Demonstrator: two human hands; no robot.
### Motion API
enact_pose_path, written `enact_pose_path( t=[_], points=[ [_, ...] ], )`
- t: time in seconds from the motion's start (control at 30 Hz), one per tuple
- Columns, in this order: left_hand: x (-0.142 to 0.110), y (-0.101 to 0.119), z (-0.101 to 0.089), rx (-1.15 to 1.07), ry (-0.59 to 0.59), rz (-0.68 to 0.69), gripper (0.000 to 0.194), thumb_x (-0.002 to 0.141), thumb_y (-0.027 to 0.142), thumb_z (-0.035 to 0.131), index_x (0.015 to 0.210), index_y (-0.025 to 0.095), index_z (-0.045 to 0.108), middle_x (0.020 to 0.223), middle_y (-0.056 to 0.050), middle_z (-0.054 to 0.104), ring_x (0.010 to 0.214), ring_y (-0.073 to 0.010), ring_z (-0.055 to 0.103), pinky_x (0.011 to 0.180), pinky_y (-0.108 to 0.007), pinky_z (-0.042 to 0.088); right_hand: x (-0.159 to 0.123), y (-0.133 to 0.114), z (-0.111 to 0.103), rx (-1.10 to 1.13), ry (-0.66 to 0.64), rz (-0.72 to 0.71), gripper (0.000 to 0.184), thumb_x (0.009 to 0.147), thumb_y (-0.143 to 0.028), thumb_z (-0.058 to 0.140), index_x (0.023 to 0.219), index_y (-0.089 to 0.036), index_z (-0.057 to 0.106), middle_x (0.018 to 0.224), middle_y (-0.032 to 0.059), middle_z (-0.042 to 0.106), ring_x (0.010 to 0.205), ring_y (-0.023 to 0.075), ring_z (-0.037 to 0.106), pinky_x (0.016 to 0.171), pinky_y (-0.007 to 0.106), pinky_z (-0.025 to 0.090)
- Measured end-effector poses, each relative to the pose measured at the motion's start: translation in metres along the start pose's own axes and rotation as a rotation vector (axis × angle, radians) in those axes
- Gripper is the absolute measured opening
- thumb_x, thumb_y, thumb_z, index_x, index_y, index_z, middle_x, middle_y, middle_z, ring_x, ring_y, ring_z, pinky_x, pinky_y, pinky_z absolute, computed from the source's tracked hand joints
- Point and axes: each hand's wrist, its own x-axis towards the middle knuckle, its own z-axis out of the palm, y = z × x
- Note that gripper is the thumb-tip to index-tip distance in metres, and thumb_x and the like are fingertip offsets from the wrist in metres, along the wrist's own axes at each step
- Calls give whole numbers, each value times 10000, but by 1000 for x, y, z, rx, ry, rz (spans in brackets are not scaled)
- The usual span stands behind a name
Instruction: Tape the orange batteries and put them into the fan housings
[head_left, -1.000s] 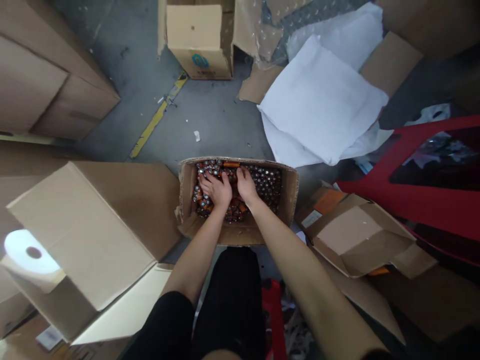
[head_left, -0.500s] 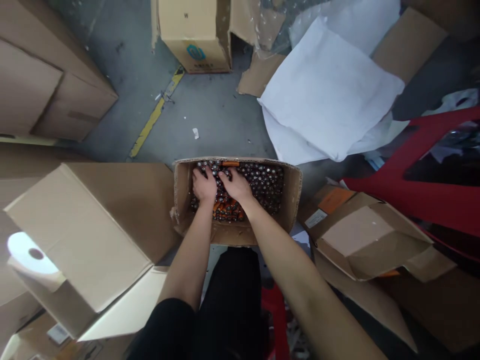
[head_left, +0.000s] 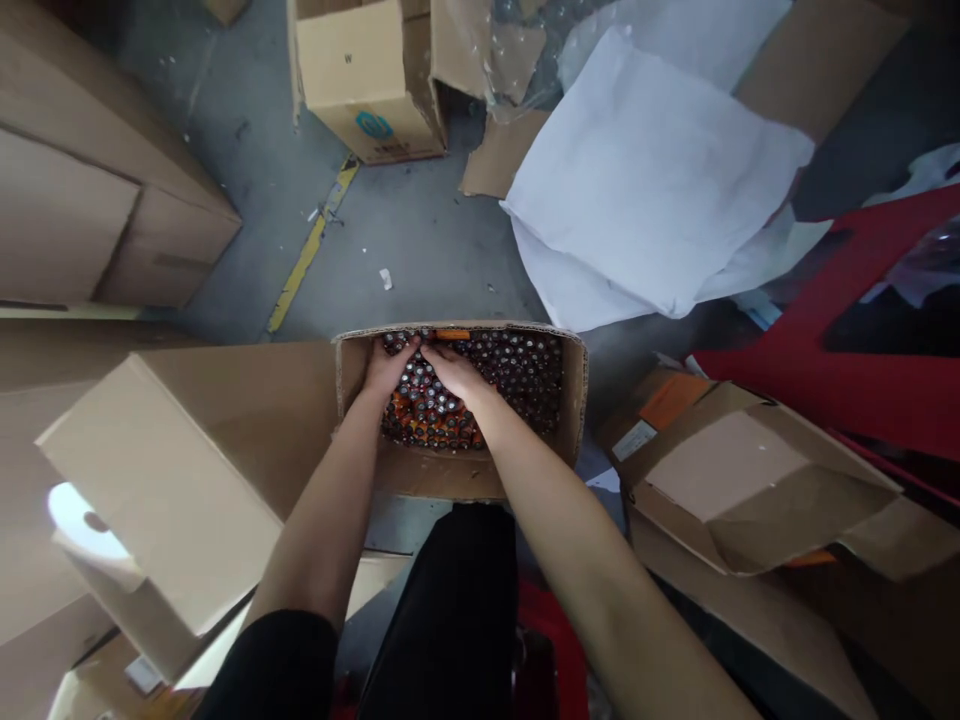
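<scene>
An open cardboard box [head_left: 577, 400] in front of my legs is packed with small cylinders that look like batteries [head_left: 517, 370]. Most stand on end, showing round tops; some near the front show orange sides. Both hands are inside the box. My left hand [head_left: 386, 370] rests on the batteries at the left, near the far wall, its thumb stretched out towards the right. Close beside it, my right hand [head_left: 454, 372] lies over the batteries with fingers extended. The fingertips of both hands are partly hidden, and no battery shows lifted in either.
At the left stands a large open carton [head_left: 180, 490] with a white roll [head_left: 86, 520] by it. A red frame [head_left: 825, 310] and another open carton [head_left: 750, 470] are on the right. White sheeting [head_left: 652, 180] and a printed carton [head_left: 360, 70] lie ahead on the grey floor [head_left: 427, 240].
Both hands have shifted left within the box and come closer together. More batteries show at the front left, where several orange sides are visible. The view has tilted slightly.
</scene>
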Motion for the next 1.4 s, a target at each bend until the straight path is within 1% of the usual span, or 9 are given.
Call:
enact_pose_path(
  t=[0.1,0.17,0.33,0.47,0.57,0.8,1.07,1.27,1.4],
  points=[
    [-21,2,8,41,39,-20,660,971,600,632,1449,156,535,1304,-241,750,1240,-393,719,1046,-493,546,-17,-3,4,14,32,62,606,1027,-739,472,1333,-300,755,1383,89,738,1390,339,595,1237,580,373],
    [-38,2,16,57,44,9,616,961,595,640,1409,181,552,1237,-224,773,1209,-416,725,1018,-510,547,-33,2,5,21,62,86,572,1040,-708,477,1333,-300,751,1422,95,714,1455,338,535,1272,599,299],
    [-51,-5,33,21,-64,168,500,899,520,729,1315,278,593,1140,-58,800,1103,-291,750,978,-381,551,-55,20,1,86,225,154,511,1080,-615,427,1306,-298,758,1429,79,702,1457,305,527,1284,512,292],
    [-38,-9,33,-39,-152,215,407,906,460,695,1266,278,643,1126,-23,798,1027,-245,750,973,-369,560,-47,19,1,109,256,236,531,1018,-640,545,1381,-299,728,1541,97,623,1471,316,530,1292,509,282],
    [-40,-9,32,-81,-145,241,412,920,381,652,1320,285,651,1211,-34,790,1121,-256,740,1020,-383,549,-43,17,3,116,269,229,462,996,-594,601,1323,-311,765,1556,82,621,1489,315,521,1307,534,247],
    [-60,-17,38,-223,-128,313,333,931,403,626,1190,233,747,1271,-54,783,1256,-246,683,1147,-366,481,-46,33,7,182,322,101,380,1037,-353,511,1279,-243,783,1443,40,722,1384,185,625,1201,304,432],
    [-59,-9,42,-363,-119,316,204,829,370,692,909,192,754,982,-36,792,1002,-218,714,992,-331,551,-47,23,0,219,339,84,311,1009,-268,583,1204,-182,810,1424,91,733,1379,191,643,1207,323,455],
    [-92,-6,24,-508,56,419,283,908,478,681,976,209,737,1000,-13,754,976,-183,704,924,-285,564,-75,3,-10,326,377,-165,277,1019,-288,588,1156,-253,827,1455,48,705,1468,184,569,1267,377,416],
    [-146,18,-10,-510,112,560,212,931,425,740,1037,244,775,1064,-8,779,1078,-212,736,1043,-364,572,-151,-22,-43,332,484,-338,312,1029,-331,579,1247,-258,790,1555,65,621,1505,227,535,1270,420,428]
  ],
)
